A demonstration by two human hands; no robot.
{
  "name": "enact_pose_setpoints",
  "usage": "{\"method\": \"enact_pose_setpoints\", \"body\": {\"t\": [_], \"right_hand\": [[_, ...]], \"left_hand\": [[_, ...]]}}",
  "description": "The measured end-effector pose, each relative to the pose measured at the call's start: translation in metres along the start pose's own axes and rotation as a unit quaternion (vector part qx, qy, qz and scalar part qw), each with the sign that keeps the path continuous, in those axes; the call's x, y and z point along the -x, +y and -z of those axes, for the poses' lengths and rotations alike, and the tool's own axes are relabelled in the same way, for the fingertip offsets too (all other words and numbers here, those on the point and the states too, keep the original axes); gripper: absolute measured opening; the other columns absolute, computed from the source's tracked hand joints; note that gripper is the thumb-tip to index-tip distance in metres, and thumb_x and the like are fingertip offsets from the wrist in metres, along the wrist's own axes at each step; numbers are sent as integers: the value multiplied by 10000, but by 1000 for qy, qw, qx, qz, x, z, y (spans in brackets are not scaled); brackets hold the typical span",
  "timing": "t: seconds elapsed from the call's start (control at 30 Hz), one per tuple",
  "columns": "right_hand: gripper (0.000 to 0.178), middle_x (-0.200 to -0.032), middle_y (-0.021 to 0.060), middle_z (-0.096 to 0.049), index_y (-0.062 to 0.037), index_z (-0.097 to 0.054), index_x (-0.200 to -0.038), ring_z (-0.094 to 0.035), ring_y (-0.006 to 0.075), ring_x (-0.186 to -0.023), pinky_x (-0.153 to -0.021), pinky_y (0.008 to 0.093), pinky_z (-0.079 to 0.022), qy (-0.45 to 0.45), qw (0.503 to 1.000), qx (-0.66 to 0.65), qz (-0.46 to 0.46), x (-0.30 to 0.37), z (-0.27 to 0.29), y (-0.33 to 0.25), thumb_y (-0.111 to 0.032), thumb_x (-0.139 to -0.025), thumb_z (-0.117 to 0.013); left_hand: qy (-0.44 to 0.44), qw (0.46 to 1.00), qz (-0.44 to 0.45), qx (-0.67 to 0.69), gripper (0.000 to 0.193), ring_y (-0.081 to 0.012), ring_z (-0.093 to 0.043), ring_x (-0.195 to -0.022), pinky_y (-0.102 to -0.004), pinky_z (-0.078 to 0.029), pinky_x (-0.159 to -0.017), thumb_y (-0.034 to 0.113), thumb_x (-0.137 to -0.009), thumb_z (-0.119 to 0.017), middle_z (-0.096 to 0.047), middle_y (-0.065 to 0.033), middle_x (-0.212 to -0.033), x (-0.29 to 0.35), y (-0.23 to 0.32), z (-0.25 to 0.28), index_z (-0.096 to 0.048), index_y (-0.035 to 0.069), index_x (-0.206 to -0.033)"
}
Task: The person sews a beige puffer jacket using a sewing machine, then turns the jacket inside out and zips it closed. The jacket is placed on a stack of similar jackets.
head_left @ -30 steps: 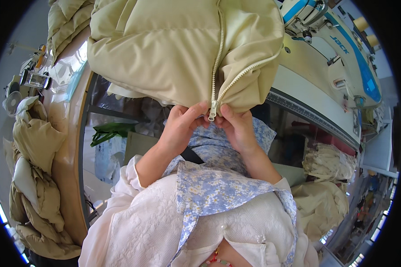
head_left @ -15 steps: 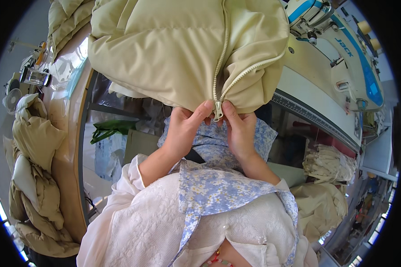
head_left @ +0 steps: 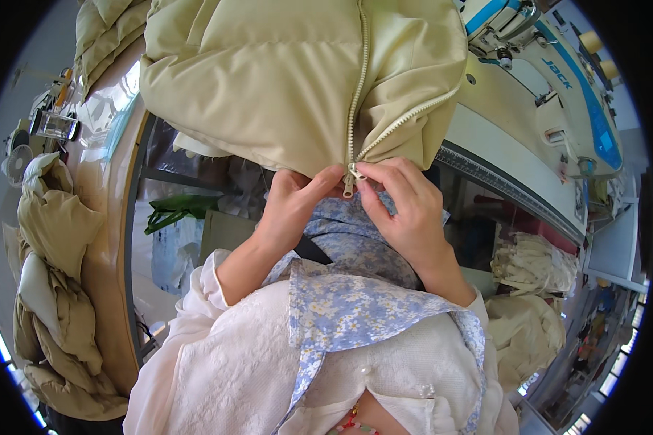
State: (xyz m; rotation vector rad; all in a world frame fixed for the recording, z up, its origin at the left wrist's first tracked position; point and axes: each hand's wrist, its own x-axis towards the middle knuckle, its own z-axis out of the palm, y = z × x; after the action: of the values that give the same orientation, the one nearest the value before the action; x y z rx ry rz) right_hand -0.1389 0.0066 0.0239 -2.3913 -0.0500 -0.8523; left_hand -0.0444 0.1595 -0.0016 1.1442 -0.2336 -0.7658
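Note:
A pale yellow-beige puffer jacket (head_left: pixel 290 87) lies in front of me, its hem toward my body. Two rows of pale zipper teeth meet at the hem by the zipper slider (head_left: pixel 351 168). One zipper pull (head_left: pixel 349 188) hangs down from there, and a second light metal piece shows at my right fingertips. My left hand (head_left: pixel 290 203) is closed on the hem just left of the zipper, fingers partly hidden beneath the cloth. With thumb and index finger, my right hand (head_left: pixel 408 206) pinches at the zipper slider from the right.
A white and blue sewing machine (head_left: pixel 573 94) stands on the table at right, with a ruler strip (head_left: pixel 515 185) along the table's edge. More beige garments (head_left: pixel 62 290) lie on the wooden table at left. Bundled cloth (head_left: pixel 533 264) sits low at right, and a green bag (head_left: pixel 178 210) at left.
My right hand has shifted from the hem right of the zipper onto the slider, its wrist moving right and its fingers lifting. The jacket has slid slightly away; my left hand keeps its hold.

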Motion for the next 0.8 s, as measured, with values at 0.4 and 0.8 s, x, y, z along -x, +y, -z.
{"method": "enact_pose_setpoints", "body": {"t": [0.4,0.8], "right_hand": [[83,-813,29,-631,-16,-649,-930,-582,84,-660,-575,232,-435,-69,971,-155,-168,-9,5,2,-22,-883,-718],[84,-794,24,-600,-19,-654,-922,-540,95,-639,-580,245,-432,-103,973,-156,-135,-8,11,8,-16,-869,-720]], "left_hand": [[-2,999,7,-36,225,-86,-568,-814,-281,-464,-652,191,-933,-703,-637,-13,-937,-22,8,-15,-647,14,-1061],[-89,978,-79,-172,156,-90,-589,-800,-255,-472,-672,121,-957,-676,-662,-17,-919,-28,12,-4,-668,-17,-1030]]}}
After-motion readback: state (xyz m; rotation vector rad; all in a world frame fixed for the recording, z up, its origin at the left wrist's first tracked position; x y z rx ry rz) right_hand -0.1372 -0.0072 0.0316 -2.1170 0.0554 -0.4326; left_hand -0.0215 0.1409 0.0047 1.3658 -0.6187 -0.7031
